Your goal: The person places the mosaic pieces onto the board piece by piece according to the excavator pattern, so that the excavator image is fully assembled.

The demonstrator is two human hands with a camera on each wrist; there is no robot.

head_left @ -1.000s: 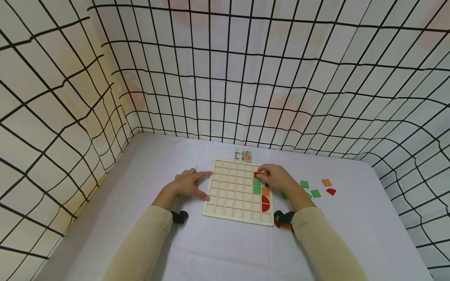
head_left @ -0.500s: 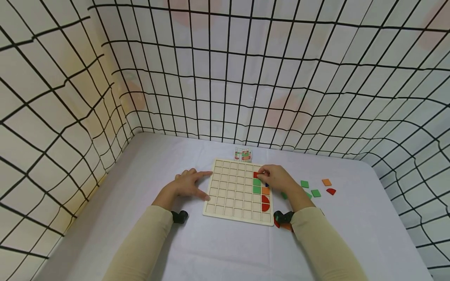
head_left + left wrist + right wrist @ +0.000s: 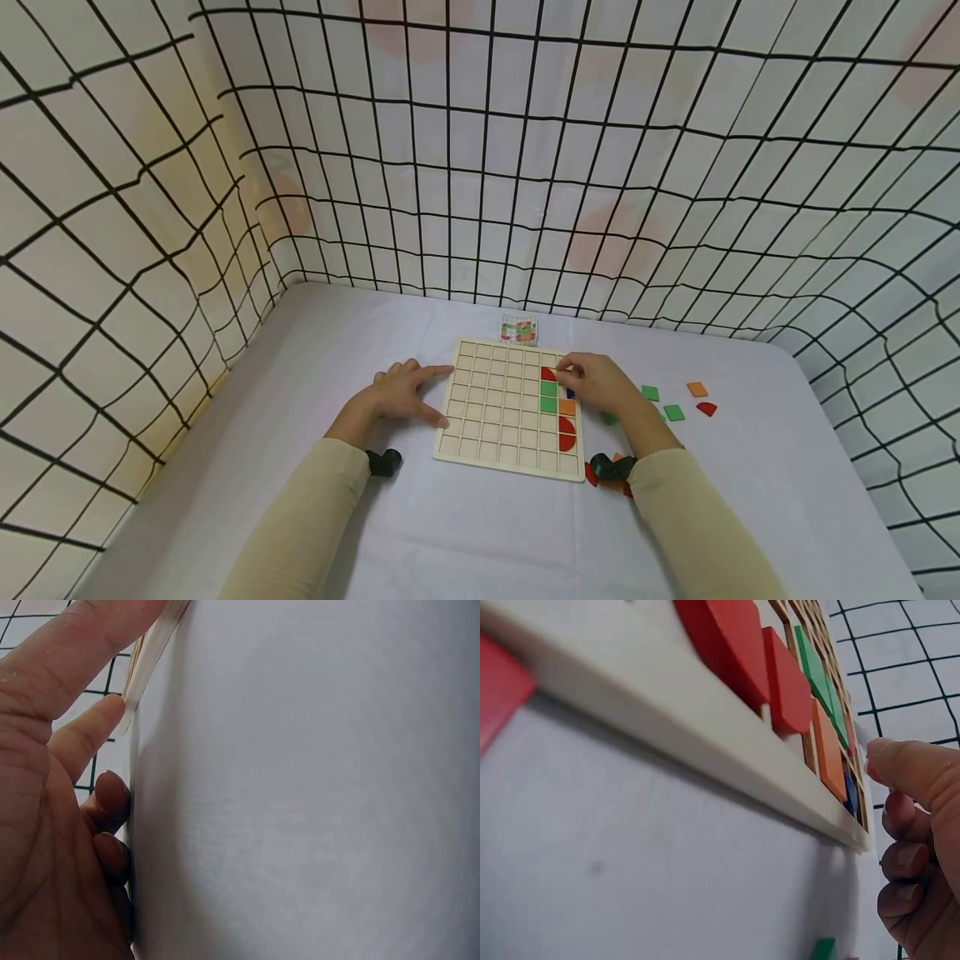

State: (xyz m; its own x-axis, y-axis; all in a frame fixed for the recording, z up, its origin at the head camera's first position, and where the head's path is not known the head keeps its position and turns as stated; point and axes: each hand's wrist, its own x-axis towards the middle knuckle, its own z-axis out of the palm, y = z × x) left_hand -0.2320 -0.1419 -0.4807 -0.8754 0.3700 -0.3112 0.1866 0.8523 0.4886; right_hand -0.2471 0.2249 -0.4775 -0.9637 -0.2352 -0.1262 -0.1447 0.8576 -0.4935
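In the head view, a pale gridded board [image 3: 491,400] is seen lying on a white-covered counter [image 3: 480,542]. Its left edge is touched by the left hand [image 3: 397,396], whose thumb and index finger are spread wide along it. The right hand [image 3: 596,382] is held at the board's upper right, with thumb and index finger narrowed together just beside a red quarter-round piece [image 3: 548,374]; whether anything is pinched between them cannot be told. Nearer the person in the same column, two green squares [image 3: 548,396] are seated. In the rightmost column, an orange square [image 3: 567,407] and two red curved pieces [image 3: 567,434] are set, and a dark blue piece [image 3: 571,394] is partly covered by the right hand. A small patterned card [image 3: 518,331] is placed just beyond the board's far edge. Loose green pieces [image 3: 674,412], an orange tile [image 3: 697,389] and a red wedge [image 3: 707,408] are scattered to the right. In the left wrist view, the board's edge is met by the extended index finger, while the other fingers are bent near the counter. In the right wrist view, the fingertips are seen over the board's far end, and the remaining fingers are curled.
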